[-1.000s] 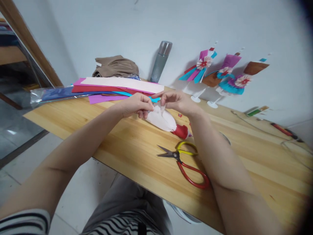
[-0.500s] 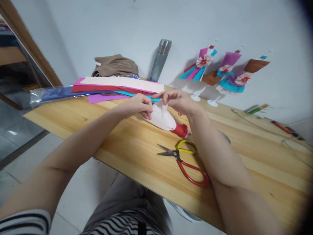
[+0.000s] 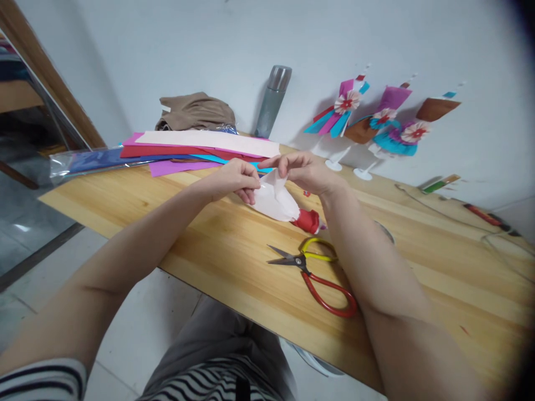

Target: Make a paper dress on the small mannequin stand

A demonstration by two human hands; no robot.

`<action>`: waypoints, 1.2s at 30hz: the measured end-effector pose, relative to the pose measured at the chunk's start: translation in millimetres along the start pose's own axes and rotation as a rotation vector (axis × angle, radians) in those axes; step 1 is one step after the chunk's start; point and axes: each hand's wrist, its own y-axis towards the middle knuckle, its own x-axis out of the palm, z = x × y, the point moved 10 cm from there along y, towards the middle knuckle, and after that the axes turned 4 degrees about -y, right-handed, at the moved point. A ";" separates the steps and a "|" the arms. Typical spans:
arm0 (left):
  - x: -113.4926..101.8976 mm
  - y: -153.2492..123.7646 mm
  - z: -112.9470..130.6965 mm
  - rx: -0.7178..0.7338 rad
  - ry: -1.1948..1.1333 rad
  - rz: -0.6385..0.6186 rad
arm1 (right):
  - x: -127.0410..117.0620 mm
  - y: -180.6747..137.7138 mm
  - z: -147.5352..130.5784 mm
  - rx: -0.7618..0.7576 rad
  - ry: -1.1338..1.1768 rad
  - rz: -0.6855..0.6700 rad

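Both hands work on the white paper skirt [image 3: 273, 201] of a small doll figure lying on the table. Its red paper top [image 3: 307, 221] points to the right, towards my right forearm. My left hand [image 3: 238, 179] pinches the skirt's left edge between thumb and fingers. With thumb and fingertips, my right hand [image 3: 304, 171] grips the skirt's upper edge, which rises in a fold. Open-bladed scissors [image 3: 300, 260] with one yellow and one red handle lie just below the doll. A tiny red paper flower [image 3: 306, 194] rests beyond it.
Coloured paper strips [image 3: 200, 146] lie at the back left, before a brown cloth [image 3: 198, 111]. A thermos [image 3: 273, 103] stands by the wall. Mini mannequins in paper dresses [image 3: 346, 111] stand at the back right. A red-handled tool [image 3: 482, 215] and a cable lie at the right.
Both hands keep their hold on the white skirt, with hardly any movement. The whole view has shifted very slightly.
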 end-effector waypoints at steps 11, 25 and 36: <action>-3.4 -6.2 12.1 0.016 0.041 0.019 | 9.1 -1.9 -8.1 0.024 -0.023 -0.034; -0.4 -1.6 5.7 -0.065 0.134 0.036 | 8.9 -0.9 -5.9 0.005 -0.055 -0.036; 1.9 6.1 7.3 -0.047 0.167 0.056 | 12.3 -1.3 -9.0 -0.004 -0.016 -0.064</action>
